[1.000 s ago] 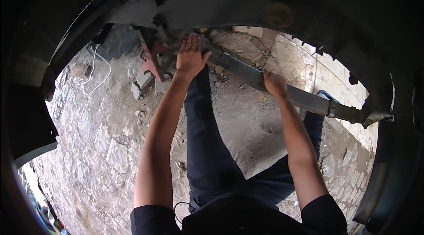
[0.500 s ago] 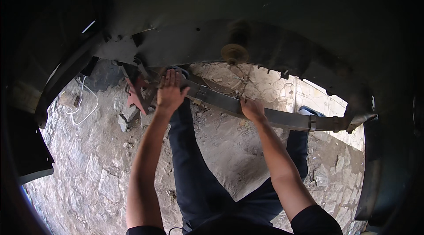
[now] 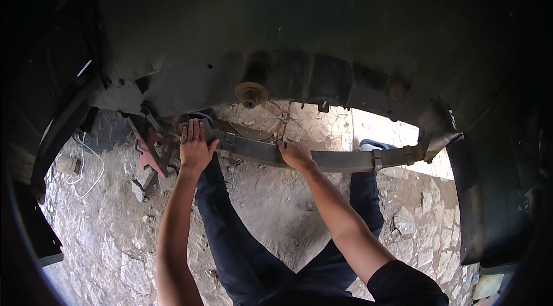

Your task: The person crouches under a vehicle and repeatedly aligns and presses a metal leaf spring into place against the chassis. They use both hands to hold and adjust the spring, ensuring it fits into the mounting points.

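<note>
A long, dark, curved leaf spring (image 3: pixel 345 161) runs across in front of me, beneath the vehicle's body. My left hand (image 3: pixel 196 149) lies flat on its left part, fingers stretched forward and thumb out to the side. Farther right, my right hand (image 3: pixel 296 155) is closed over the spring near its middle, with some of the fingers hidden. One metal clip (image 3: pixel 229 142) wraps the spring between my hands, and another clip (image 3: pixel 377 160) sits right of my right hand. The spring's right end meets a bracket (image 3: pixel 440 143).
Above the spring hangs a rusty round bump stop (image 3: pixel 252 93) below a dark frame rail (image 3: pixel 331 81). A red stand (image 3: pixel 151 153) is at left, near a tyre (image 3: pixel 109 130), a white cord (image 3: pixel 102 162) and a block (image 3: pixel 68 164). My legs straddle rough, dusty ground (image 3: pixel 259 208).
The whole view has shifted, so the spring, bump stop and stand appear farther left. Both hands keep about the same places on the spring.
</note>
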